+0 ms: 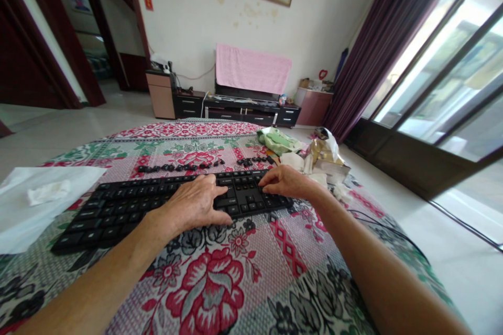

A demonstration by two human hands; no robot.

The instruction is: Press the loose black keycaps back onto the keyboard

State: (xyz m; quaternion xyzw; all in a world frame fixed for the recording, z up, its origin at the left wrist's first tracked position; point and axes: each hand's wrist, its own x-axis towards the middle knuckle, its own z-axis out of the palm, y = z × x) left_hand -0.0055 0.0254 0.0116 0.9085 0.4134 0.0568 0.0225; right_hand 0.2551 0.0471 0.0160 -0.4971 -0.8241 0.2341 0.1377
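A black keyboard [118, 209] lies across the patterned tablecloth, and several keys are off at its navigation block. My left hand [198, 203] rests on its middle-right part, index finger and thumb stretched apart; the far fingers are partly hidden. Over the right part, by the gap in the keys, my right hand [285, 182] has thumb and fingertips brought together. Anything between those fingertips is too small to make out. Loose black keycaps [168, 167] form a row behind the keyboard, and a second group of keycaps [251, 160] lies farther right.
White paper [43, 209] with a crumpled tissue [49, 192] on it lies at the left. Back right are a green plastic packet [279, 140], a gold tissue box [328, 159] and crumpled tissues. A black cable [389, 227] runs off the right edge of the tablecloth [208, 293].
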